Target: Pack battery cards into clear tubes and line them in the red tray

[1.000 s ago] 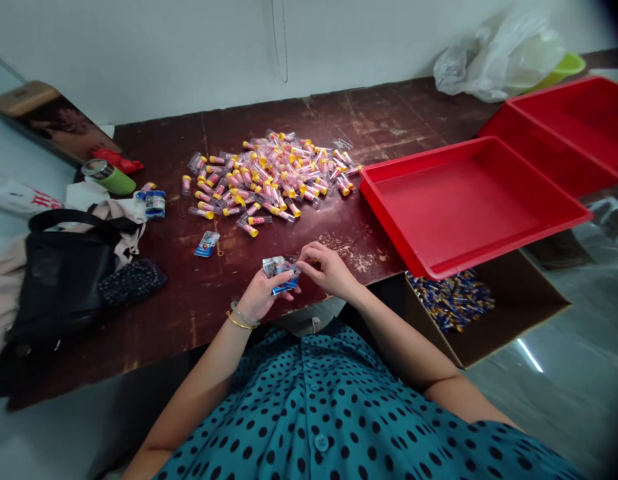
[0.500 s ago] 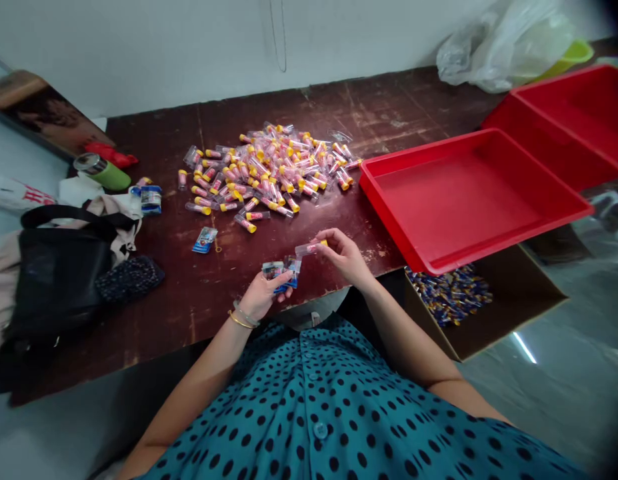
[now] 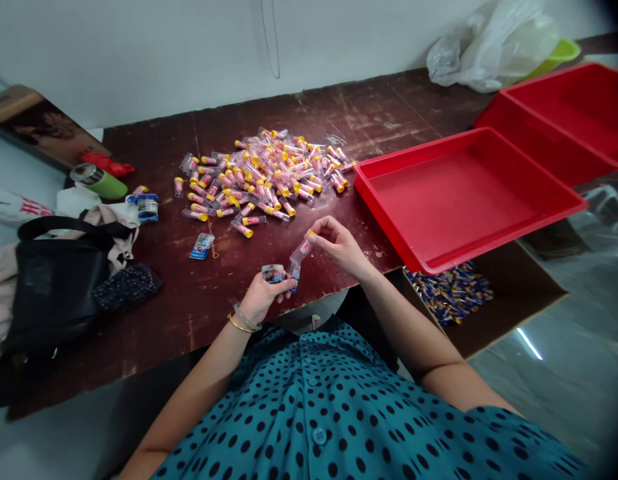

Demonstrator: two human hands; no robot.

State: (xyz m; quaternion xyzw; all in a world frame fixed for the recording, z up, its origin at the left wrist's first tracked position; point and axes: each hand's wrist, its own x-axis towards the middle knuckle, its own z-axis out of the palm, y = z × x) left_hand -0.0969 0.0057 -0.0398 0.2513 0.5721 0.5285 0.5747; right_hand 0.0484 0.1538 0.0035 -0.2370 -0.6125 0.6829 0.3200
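Over the table's front edge, my left hand (image 3: 263,293) is closed around a few small blue printed packets (image 3: 273,273). My right hand (image 3: 339,247) pinches a clear tube (image 3: 303,249) with pink-and-white contents by its yellow-capped end. The tube tilts down to the left, and its lower end meets a clear and blue piece at my left fingertips; whether one sits inside the other I cannot tell. Beyond my hands lies a heap of similar yellow-capped tubes (image 3: 269,170). A loose blue packet (image 3: 202,246) rests on the table to the left.
A shallow red tray (image 3: 459,200) overhangs the table's right edge, with another red tray (image 3: 569,113) behind it. Under it stands a cardboard box (image 3: 519,287) of small blue-and-yellow pieces. A black bag (image 3: 59,280), a green bottle (image 3: 101,180) and a blue pack (image 3: 148,207) are at left.
My right hand has moved slightly left and turned the tube from nearly level to steeply tilted, bringing its lower end to my left fingertips. The view has shifted slightly.
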